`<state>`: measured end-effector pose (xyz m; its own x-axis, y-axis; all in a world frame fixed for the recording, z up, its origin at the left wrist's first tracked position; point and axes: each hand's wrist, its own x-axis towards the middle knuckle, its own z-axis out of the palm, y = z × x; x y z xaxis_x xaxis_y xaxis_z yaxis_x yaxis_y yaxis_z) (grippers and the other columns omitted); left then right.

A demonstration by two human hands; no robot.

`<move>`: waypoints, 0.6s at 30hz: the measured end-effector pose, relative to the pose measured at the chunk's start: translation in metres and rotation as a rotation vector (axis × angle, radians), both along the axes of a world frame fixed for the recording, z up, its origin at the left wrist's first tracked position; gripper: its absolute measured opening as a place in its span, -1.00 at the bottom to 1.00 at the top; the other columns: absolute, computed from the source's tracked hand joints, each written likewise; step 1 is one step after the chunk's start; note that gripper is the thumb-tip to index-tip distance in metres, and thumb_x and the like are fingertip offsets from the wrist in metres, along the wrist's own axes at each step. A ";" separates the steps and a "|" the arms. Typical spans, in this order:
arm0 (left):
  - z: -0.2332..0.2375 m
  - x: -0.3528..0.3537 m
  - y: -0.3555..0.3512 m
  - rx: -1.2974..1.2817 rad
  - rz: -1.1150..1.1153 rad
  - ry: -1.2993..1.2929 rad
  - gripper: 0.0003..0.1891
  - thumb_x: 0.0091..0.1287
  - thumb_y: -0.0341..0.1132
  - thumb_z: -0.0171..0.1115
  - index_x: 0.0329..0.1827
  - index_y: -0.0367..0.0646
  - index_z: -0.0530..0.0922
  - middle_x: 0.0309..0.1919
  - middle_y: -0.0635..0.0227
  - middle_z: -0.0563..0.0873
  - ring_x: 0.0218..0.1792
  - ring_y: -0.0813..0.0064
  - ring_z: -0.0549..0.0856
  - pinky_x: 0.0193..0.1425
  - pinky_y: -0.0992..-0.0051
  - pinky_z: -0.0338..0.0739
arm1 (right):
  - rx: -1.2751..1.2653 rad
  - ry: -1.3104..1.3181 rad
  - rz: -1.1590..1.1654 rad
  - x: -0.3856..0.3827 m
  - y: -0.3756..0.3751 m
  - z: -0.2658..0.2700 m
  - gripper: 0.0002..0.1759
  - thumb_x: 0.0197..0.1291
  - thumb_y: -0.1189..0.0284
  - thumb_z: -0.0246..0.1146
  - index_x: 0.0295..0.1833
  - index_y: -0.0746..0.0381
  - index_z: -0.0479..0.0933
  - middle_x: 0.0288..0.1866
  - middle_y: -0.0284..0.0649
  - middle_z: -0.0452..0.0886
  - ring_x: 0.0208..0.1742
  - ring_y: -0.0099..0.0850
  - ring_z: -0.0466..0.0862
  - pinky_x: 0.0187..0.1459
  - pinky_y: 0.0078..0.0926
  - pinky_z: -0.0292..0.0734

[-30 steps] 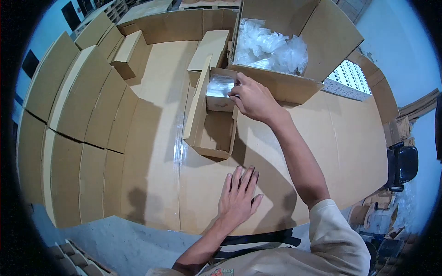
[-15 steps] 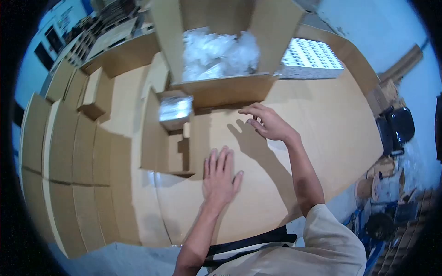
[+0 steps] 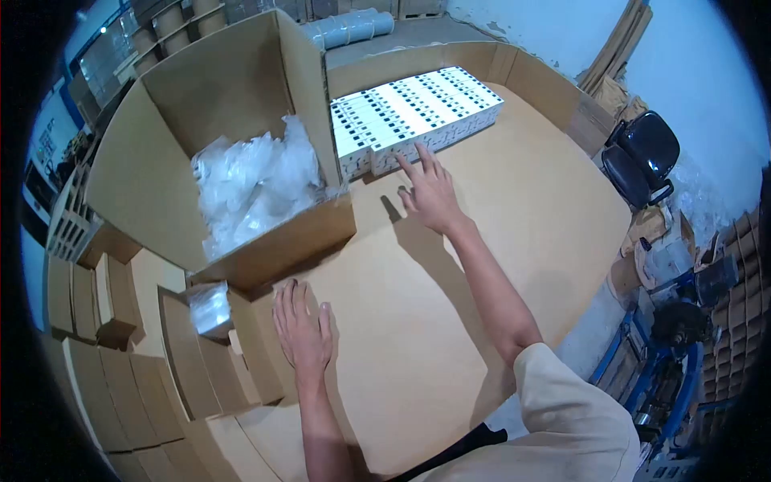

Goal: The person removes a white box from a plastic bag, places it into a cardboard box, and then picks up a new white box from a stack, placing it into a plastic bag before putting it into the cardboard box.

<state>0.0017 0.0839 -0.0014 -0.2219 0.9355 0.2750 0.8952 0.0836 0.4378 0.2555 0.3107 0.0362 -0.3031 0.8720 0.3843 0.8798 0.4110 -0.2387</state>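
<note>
lying slantwise: white boxes (image 3: 426, 112) beside the carton (image 3: 293, 249)

their long axis points far right. our right hand (image 3: 436, 199), half-spread and empty, is at their near side, contact unclear; our left hand (image 3: 302, 333) lies open, empty, on the table (image 3: 393, 353).

The left end of the rows of white boxes (image 3: 438, 104) is hidden behind an upright panel of the large carton (image 3: 289, 241); the dark marks on the boxes are too small to read. A fingertip of the right hand (image 3: 434, 197) overlaps their front edge, so contact cannot be told. Crumpled clear plastic (image 3: 253, 185) covers the large carton's floor. Glare on the shiny wrapped block (image 3: 210, 312), inside the narrow open box (image 3: 189, 353), obscures its contents. The palm of the left hand (image 3: 303, 329) faces down, out of sight; its forearm runs off the bottom edge. Stacked cartons (image 3: 112, 386) at lower left are cut off by the dark lens border.
</note>
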 end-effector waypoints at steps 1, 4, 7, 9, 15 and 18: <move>-0.002 -0.002 0.000 0.005 0.004 0.000 -0.44 0.46 -0.19 0.26 0.48 -0.16 0.41 0.52 0.07 0.41 0.57 -0.04 0.28 0.67 0.00 0.09 | -0.061 -0.015 -0.016 -0.003 0.013 -0.003 -0.16 0.37 0.15 0.29 0.70 -0.12 0.14 0.79 -0.02 -0.21 0.75 0.14 -0.10 0.59 0.34 -0.02; -0.004 -0.004 0.006 -0.002 0.034 0.016 -0.45 0.47 -0.18 0.26 0.48 -0.17 0.42 0.49 0.04 0.42 0.55 -0.05 0.30 0.66 0.00 0.11 | 0.075 0.014 -0.020 -0.014 0.036 -0.016 -0.13 0.31 0.18 0.35 0.69 -0.12 0.16 0.79 -0.01 -0.26 0.76 0.13 -0.17 0.55 0.53 -0.09; -0.005 -0.005 0.015 -0.028 0.079 0.028 -0.45 0.47 -0.17 0.26 0.47 -0.18 0.44 0.47 0.00 0.44 0.54 -0.07 0.31 0.65 -0.01 0.12 | 0.116 0.029 -0.045 -0.023 0.050 -0.025 -0.13 0.32 0.17 0.34 0.69 -0.13 0.16 0.80 -0.03 -0.29 0.77 0.12 -0.22 0.54 0.59 -0.17; -0.008 -0.007 0.019 -0.045 0.104 0.020 -0.45 0.47 -0.17 0.26 0.46 -0.19 0.45 0.46 -0.03 0.44 0.54 -0.09 0.31 0.64 -0.01 0.13 | 0.124 0.014 -0.067 -0.025 0.052 -0.028 -0.15 0.30 0.20 0.34 0.68 -0.13 0.19 0.80 -0.04 -0.29 0.77 0.11 -0.21 0.55 0.58 -0.19; -0.011 -0.010 0.021 -0.063 0.105 -0.005 -0.46 0.47 -0.18 0.27 0.45 -0.18 0.46 0.45 -0.10 0.42 0.53 -0.14 0.31 0.64 -0.03 0.12 | 0.235 0.065 -0.059 -0.017 0.053 -0.037 -0.21 0.20 0.42 0.39 0.56 -0.17 0.38 0.75 -0.03 -0.04 0.74 0.11 -0.06 0.58 0.36 -0.07; -0.009 -0.010 0.021 -0.055 0.093 -0.011 -0.47 0.47 -0.18 0.27 0.45 -0.16 0.46 0.45 -0.10 0.42 0.52 -0.14 0.31 0.65 -0.04 0.12 | 0.317 0.156 -0.019 -0.010 0.056 -0.044 -0.32 0.15 0.53 0.38 0.41 -0.10 0.52 0.62 -0.06 0.23 0.64 0.05 0.17 0.53 0.19 0.13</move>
<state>-0.0079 0.1048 -0.0108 -0.3112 0.9243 0.2208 0.8776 0.1904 0.4399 0.2457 0.3671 -0.0082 -0.2048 0.7065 0.6774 0.8509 0.4705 -0.2335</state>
